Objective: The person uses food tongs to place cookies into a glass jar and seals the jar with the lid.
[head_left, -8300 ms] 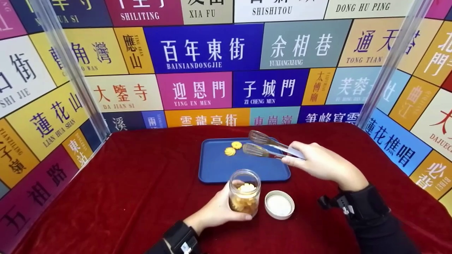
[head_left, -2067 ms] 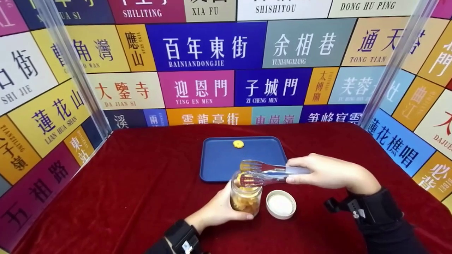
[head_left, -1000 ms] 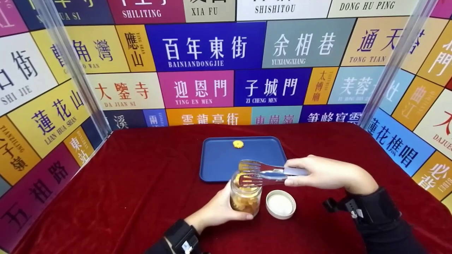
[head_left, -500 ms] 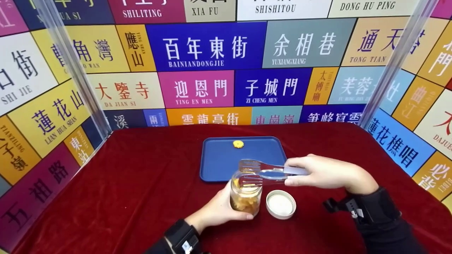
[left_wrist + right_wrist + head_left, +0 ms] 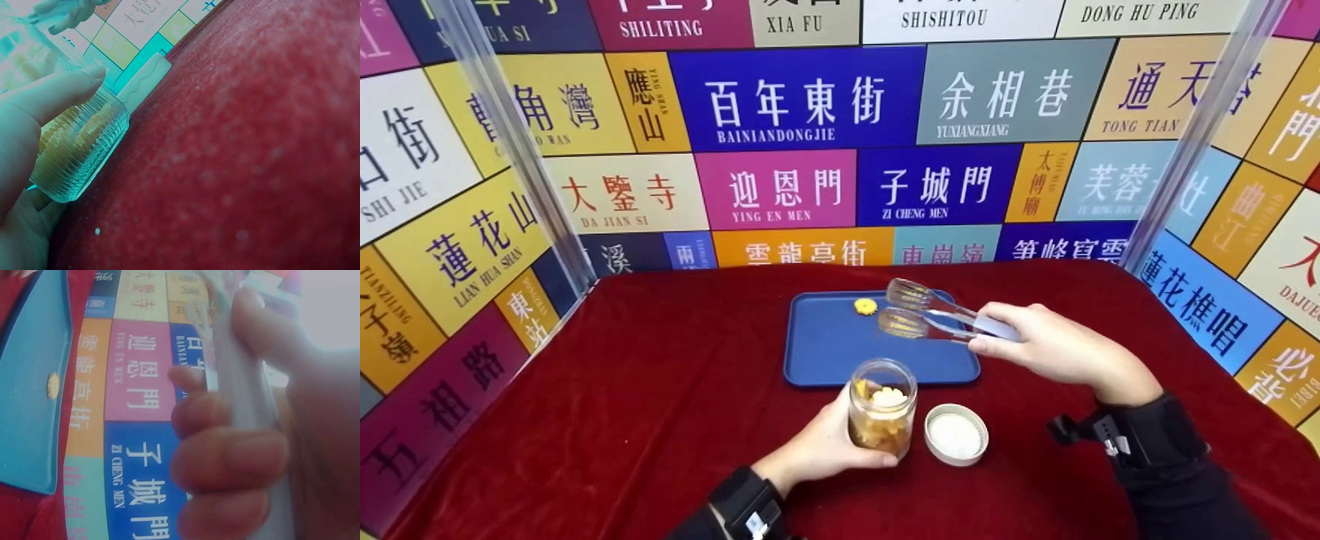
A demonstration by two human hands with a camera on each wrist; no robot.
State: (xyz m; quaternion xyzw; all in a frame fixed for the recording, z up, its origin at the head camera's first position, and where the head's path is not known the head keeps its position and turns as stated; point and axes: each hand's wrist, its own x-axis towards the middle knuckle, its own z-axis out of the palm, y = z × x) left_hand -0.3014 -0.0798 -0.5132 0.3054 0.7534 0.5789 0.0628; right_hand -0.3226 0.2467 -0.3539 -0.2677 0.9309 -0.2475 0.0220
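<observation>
My left hand (image 5: 829,442) is wrapped around a clear glass jar (image 5: 883,435) part-filled with yellow cookies; its mouth is uncovered. In the left wrist view the thumb lies across the ribbed side of the jar (image 5: 84,140). My right hand (image 5: 1050,345) grips a pair of clear tongs (image 5: 952,319) by the pale handle, also seen in the right wrist view with fingers curled round it. The tongs' two slotted ends stand apart over the blue tray (image 5: 817,360), with nothing between them. A single flower-shaped cookie (image 5: 865,306) lies on the tray near its far edge.
A round whitish lid (image 5: 956,435) lies on the dark red cloth (image 5: 675,390), just right of the jar. Behind the cloth rises a wall (image 5: 795,97) of coloured panels with lettering, flanked by clear upright posts (image 5: 1192,135).
A second cookie has left the tray since the oldest frame. Over the last half second the tongs lifted out of the jar's mouth and moved up over the tray. The left hand stayed still.
</observation>
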